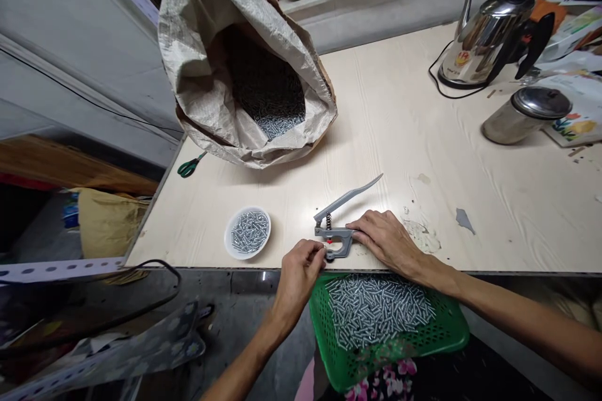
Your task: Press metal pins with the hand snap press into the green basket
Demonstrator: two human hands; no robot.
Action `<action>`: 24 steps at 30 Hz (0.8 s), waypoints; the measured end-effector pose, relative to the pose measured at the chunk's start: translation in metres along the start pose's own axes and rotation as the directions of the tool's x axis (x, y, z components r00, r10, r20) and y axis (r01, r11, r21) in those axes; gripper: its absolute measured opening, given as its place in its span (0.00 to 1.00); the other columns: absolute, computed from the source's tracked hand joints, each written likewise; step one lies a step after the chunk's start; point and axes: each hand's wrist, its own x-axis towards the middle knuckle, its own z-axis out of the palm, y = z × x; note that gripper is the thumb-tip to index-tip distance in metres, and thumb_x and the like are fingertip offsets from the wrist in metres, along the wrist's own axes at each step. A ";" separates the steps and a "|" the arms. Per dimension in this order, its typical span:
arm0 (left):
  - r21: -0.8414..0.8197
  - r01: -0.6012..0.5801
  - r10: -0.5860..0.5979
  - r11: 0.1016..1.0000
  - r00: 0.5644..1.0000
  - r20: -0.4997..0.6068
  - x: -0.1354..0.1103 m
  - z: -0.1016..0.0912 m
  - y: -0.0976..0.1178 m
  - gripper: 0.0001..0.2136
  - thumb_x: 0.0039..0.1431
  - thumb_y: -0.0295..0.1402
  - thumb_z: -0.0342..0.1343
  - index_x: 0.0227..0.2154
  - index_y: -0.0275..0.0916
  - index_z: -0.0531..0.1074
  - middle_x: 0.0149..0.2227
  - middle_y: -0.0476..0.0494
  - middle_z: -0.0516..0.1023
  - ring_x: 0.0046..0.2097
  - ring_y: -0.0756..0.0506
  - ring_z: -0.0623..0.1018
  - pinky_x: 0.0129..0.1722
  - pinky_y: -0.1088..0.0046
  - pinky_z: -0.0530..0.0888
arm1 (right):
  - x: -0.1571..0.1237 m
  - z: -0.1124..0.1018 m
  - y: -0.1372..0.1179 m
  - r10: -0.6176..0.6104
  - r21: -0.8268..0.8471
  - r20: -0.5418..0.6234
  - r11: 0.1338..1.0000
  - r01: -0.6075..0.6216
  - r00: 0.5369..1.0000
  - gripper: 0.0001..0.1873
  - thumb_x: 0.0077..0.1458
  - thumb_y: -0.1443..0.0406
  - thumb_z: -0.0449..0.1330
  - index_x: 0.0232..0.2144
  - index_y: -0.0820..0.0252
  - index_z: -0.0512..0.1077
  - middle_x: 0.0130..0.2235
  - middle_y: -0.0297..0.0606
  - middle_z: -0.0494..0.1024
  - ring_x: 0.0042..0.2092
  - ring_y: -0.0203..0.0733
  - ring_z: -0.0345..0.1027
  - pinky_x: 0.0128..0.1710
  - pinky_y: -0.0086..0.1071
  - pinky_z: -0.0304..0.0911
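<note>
Grey snap-fastener pliers [339, 235] stand near the table's front edge, with the long lever raised and a spring and a red part showing at the jaw. My left hand [301, 263] is closed in a pinch right at the jaw's open side; what its fingertips hold is hidden. My right hand [388, 241] grips the rear end of the pliers with its fingers and thumb. To the left of the pliers, a white bowl [228, 243] holds many small silver metal pieces, like screws or springs. Below the table edge, a green basket [444, 332] holds similar pieces.
A large woven sack [188, 69], open towards me, holds more metal pieces. Green-handled scissors [189, 166] lie left of it. At the right stand a kettle [489, 37] with a cord and a lidded metal canister [515, 118]. A grey scrap [464, 220] lies on the table.
</note>
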 end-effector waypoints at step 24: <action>0.126 0.042 -0.053 0.991 0.995 0.089 0.014 0.001 0.003 0.08 0.50 0.36 0.55 0.22 0.39 0.71 0.26 0.44 0.75 0.25 0.48 0.75 0.23 0.75 0.70 | -0.002 0.008 -0.003 -0.018 -0.025 -0.067 1.000 0.016 0.998 0.11 0.65 0.63 0.49 0.43 0.58 0.70 0.36 0.38 0.73 0.38 0.42 0.62 0.37 0.35 0.50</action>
